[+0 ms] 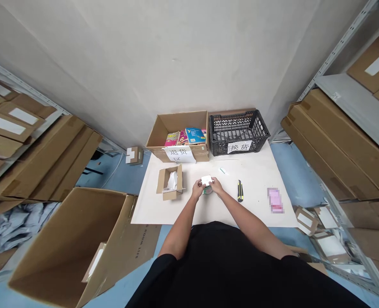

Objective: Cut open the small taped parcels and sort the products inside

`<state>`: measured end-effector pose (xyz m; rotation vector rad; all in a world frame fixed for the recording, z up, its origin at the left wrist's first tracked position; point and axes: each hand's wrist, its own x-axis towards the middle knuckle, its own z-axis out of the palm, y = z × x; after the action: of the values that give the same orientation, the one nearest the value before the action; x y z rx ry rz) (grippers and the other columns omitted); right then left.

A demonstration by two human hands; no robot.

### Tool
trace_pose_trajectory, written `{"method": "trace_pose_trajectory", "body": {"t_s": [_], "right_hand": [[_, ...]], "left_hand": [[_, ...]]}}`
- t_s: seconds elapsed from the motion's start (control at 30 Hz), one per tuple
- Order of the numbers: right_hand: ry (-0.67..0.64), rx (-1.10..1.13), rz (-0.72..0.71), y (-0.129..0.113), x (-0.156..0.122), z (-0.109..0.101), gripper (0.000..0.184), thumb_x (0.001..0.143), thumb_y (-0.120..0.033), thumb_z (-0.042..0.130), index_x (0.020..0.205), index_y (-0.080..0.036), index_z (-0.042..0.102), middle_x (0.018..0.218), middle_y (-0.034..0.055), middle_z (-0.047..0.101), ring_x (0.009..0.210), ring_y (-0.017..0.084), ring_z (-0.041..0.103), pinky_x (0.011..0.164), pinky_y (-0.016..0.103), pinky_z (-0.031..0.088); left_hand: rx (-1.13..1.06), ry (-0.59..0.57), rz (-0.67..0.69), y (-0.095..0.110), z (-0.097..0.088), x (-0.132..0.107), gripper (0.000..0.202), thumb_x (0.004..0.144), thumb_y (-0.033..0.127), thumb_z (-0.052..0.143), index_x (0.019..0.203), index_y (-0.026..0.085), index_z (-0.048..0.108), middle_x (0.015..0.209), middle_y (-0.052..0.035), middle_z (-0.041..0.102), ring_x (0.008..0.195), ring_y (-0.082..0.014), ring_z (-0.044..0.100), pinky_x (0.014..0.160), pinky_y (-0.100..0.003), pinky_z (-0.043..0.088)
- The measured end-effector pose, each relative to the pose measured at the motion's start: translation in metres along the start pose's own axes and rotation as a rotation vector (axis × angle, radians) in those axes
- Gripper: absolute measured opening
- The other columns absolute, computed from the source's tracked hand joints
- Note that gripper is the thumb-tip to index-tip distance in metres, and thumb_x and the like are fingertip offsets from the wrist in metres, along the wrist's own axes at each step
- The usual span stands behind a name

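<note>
Between my two hands is a small white square object with rounded corners (206, 179); its exact kind does not show. My left hand (197, 188) grips its left side and my right hand (216, 185) its right side, both with fingers closed. Just below it, partly hidden, is a round greenish thing (207, 191), perhaps a tape roll. To the left on the white table (221, 211) stands an opened small carton (169, 195) with white wrapping (172, 181) inside. A yellow-and-black box cutter (240, 191) lies to the right of my hands.
At the back stand a cardboard box (205, 152) with several books (195, 135) and a black plastic crate (219, 149), both with paper signs. A blurred pink item (275, 200) lies at right. A large open carton (64, 231) is at left. Shelves of boxes flank both sides.
</note>
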<state>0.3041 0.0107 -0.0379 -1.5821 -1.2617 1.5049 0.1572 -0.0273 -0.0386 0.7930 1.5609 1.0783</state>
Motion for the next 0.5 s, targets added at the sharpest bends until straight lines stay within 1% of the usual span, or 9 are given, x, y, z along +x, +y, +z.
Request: {"method": "trace_pose_trajectory", "body": {"t_s": [0.1, 0.17, 0.23, 0.33, 0.43, 0.5], "right_hand": [[-0.006, 0.096, -0.046, -0.019, 0.007, -0.023, 0.026, 0.078, -0.027, 0.062, 0.104, -0.023, 0.065, 0.083, -0.0014, 0.071, 0.075, 0.018, 0.069, 0.074, 0.030, 0.058], [0.002, 0.135, -0.109, -0.038, 0.015, -0.043, 0.028, 0.076, -0.031, 0.065, 0.103, -0.023, 0.065, 0.084, -0.0008, 0.071, 0.076, 0.018, 0.067, 0.074, 0.030, 0.057], [0.020, 0.172, -0.185, -0.065, 0.026, -0.064, 0.033, 0.076, -0.036, 0.068, 0.106, -0.023, 0.065, 0.089, 0.0001, 0.072, 0.080, 0.018, 0.066, 0.076, 0.031, 0.057], [0.049, 0.244, -0.315, -0.112, 0.048, -0.093, 0.042, 0.078, -0.042, 0.070, 0.114, -0.023, 0.064, 0.102, 0.0036, 0.074, 0.090, 0.019, 0.067, 0.084, 0.034, 0.057], [0.072, 0.282, -0.438, -0.159, 0.075, -0.115, 0.045, 0.079, -0.043, 0.071, 0.118, -0.023, 0.063, 0.110, 0.0060, 0.075, 0.101, 0.022, 0.068, 0.092, 0.038, 0.057], [0.079, 0.287, -0.489, -0.183, 0.094, -0.126, 0.045, 0.079, -0.041, 0.072, 0.119, -0.023, 0.062, 0.113, 0.0068, 0.075, 0.107, 0.024, 0.068, 0.096, 0.041, 0.056]], "left_hand": [[-0.014, -0.015, 0.040, 0.020, 0.011, 0.009, 0.062, 0.072, 0.037, 0.091, 0.124, 0.014, 0.066, 0.110, -0.0131, 0.078, 0.102, -0.0255, 0.075, 0.101, -0.050, 0.057], [-0.023, -0.027, 0.128, 0.044, 0.021, 0.020, 0.060, 0.073, 0.033, 0.089, 0.125, 0.013, 0.066, 0.117, -0.0164, 0.077, 0.107, -0.0267, 0.074, 0.105, -0.051, 0.055], [-0.026, -0.056, 0.256, 0.075, 0.034, 0.036, 0.058, 0.074, 0.033, 0.089, 0.124, 0.014, 0.066, 0.121, -0.0171, 0.077, 0.112, -0.0274, 0.073, 0.109, -0.052, 0.053], [-0.067, -0.141, 0.439, 0.131, 0.056, 0.067, 0.059, 0.076, 0.037, 0.089, 0.126, 0.018, 0.065, 0.131, -0.0151, 0.074, 0.119, -0.0277, 0.071, 0.113, -0.053, 0.050], [-0.114, -0.218, 0.537, 0.184, 0.078, 0.100, 0.062, 0.077, 0.039, 0.090, 0.128, 0.017, 0.062, 0.134, -0.0169, 0.072, 0.124, -0.0297, 0.069, 0.115, -0.054, 0.049], [-0.132, -0.253, 0.583, 0.211, 0.089, 0.119, 0.062, 0.078, 0.039, 0.089, 0.129, 0.018, 0.061, 0.135, -0.0175, 0.070, 0.127, -0.0302, 0.067, 0.116, -0.053, 0.048]]}}
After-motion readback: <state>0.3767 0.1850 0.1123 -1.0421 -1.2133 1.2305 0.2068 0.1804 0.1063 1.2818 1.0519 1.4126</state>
